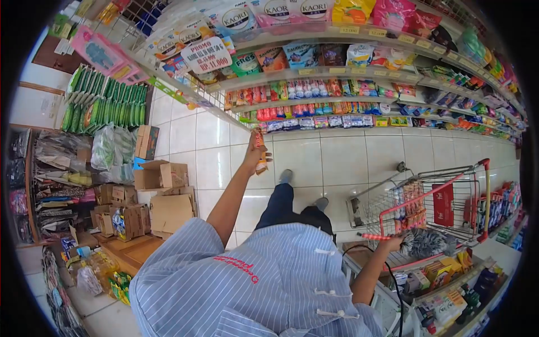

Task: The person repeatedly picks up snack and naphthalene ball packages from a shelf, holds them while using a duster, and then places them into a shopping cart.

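A long shelf unit (393, 73) curves across the top of the view, its rows packed with pouches above and smaller, brightly coloured packets below, and a promo sign (206, 54) hangs at its left end. Pale tiled floor (216, 168) lies between it and the person, who wears a blue striped shirt (196, 275) and dark trousers. On the right stands a wire shopping cart (443, 205) with red trim and a red panel; orange-red packets (414, 205) show through its wires. A lower shelf (418, 296) with boxes and packs is below the cart, at the lower right. On the left are stacked green packs (126, 104), with clear plastic bags (106, 149) just below them and several cardboard boxes (173, 213), some with their flaps open, beside a brown wooden surface (129, 250). The right hand (392, 243) is closed round a grey fluffy duster (429, 244) with a red-striped handle, held at the near side of the cart; whether it touches the cart is unclear. The left hand (255, 153), reached out towards the shelf unit's left end, grips a slim orange packet (260, 163) lengthwise, both its ends showing beyond the fingers.
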Tool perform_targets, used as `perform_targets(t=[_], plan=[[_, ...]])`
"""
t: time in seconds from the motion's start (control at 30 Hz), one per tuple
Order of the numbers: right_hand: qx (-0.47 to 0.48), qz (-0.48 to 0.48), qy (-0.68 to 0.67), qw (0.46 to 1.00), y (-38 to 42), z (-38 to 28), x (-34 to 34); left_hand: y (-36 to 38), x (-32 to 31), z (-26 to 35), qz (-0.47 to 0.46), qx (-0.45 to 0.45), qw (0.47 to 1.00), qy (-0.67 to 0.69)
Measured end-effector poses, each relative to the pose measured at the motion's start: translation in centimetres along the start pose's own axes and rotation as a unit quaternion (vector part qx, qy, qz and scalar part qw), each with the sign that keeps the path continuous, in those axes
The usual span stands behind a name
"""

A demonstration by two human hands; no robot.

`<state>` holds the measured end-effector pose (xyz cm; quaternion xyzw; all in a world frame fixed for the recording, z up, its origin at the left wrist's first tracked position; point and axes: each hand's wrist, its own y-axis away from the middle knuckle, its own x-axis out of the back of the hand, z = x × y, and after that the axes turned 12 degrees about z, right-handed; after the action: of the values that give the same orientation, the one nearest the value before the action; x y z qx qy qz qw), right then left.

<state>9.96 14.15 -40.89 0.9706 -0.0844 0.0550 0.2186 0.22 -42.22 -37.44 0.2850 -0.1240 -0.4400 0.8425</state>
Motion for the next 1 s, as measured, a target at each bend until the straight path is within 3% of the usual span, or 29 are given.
perform_targets(t=[0.07, 0.2, 0.23, 0.27, 0.3, 0.33, 0.4, 0.43, 0.47, 0.5, 0.53, 0.6, 0.67, 0.73, 0.77, 0.87, 0.9, 1.0], plan=[[0.063, 0.009, 0.041, 0.997, -7.3, 7.1, 0.6, -4.7, 1.5, 1.6, 0.016, -0.051, 0.998, -0.029], [0.127, 0.037, 0.16, 0.978, -5.3, 8.9, 0.6, -17.1, 4.9, 3.1, 0.034, -0.233, 0.962, -0.142], [0.145, 0.038, 0.228, 0.962, -6.0, 9.2, 0.5, -19.0, 5.0, 4.1, 0.07, -0.233, 0.95, -0.196], [0.234, 0.037, 0.229, 0.944, -0.5, 6.7, -0.5, -20.6, 5.0, 5.1, 0.103, -0.232, 0.934, -0.254], [0.216, -0.002, 0.228, 0.949, -7.1, 10.0, 0.1, -21.6, 4.6, 6.4, 0.12, -0.26, 0.92, -0.268], [0.268, -0.017, 0.326, 0.906, -5.2, 8.7, -0.3, -23.1, 4.4, 7.1, 0.135, -0.288, 0.904, -0.284], [0.27, 0.002, 0.482, 0.834, -3.0, 7.4, -1.1, -32.2, 7.7, 5.2, 0.112, -0.249, 0.946, -0.175], [0.285, -0.009, 0.535, 0.795, -4.7, 7.9, -1.1, -31.5, 6.5, 6.5, 0.138, -0.176, 0.961, -0.162], [0.268, -0.009, 0.544, 0.795, -6.3, 8.5, -1.5, -30.6, 5.3, 8.2, 0.166, -0.104, 0.969, -0.149], [0.249, -0.009, 0.552, 0.796, -7.3, 9.2, -1.7, -33.5, 6.4, 7.5, 0.178, -0.118, 0.965, -0.151], [0.216, -0.025, 0.458, 0.862, -7.3, 9.6, -1.4, -37.2, 8.3, 6.8, 0.162, -0.147, 0.962, -0.161], [0.259, 0.005, 0.398, 0.88, -5.9, 10.0, -0.8, -43.5, 11.0, 5.3, 0.122, -0.202, 0.956, -0.176], [0.265, 0.178, 0.427, 0.846, -5.1, 10.6, -1.5, -38.3, 7.6, 7.9, 0.111, -0.219, 0.93, -0.273], [0.264, 0.184, 0.4, 0.858, -5.4, 10.7, -1.8, -37.2, 6.5, 8.4, 0.019, -0.245, 0.917, -0.314], [0.263, 0.187, 0.388, 0.863, -5.5, 10.7, -1.6, -38.3, 7.2, 8.5, -0.07, -0.257, 0.914, -0.306], [0.224, 0.105, 0.409, 0.878, -6.4, 10.0, -0.9, -43.4, 10.5, 9.5, -0.263, -0.258, 0.87, -0.327], [0.22, 0.099, 0.404, 0.882, -6.4, 9.9, -0.7, -42.4, 9.5, 9.5, -0.174, -0.223, 0.882, -0.377], [0.204, 0.077, 0.383, 0.898, -6.4, 9.5, -1.0, -35.8, 4.1, 9.2, 0.078, -0.23, 0.864, -0.441]])
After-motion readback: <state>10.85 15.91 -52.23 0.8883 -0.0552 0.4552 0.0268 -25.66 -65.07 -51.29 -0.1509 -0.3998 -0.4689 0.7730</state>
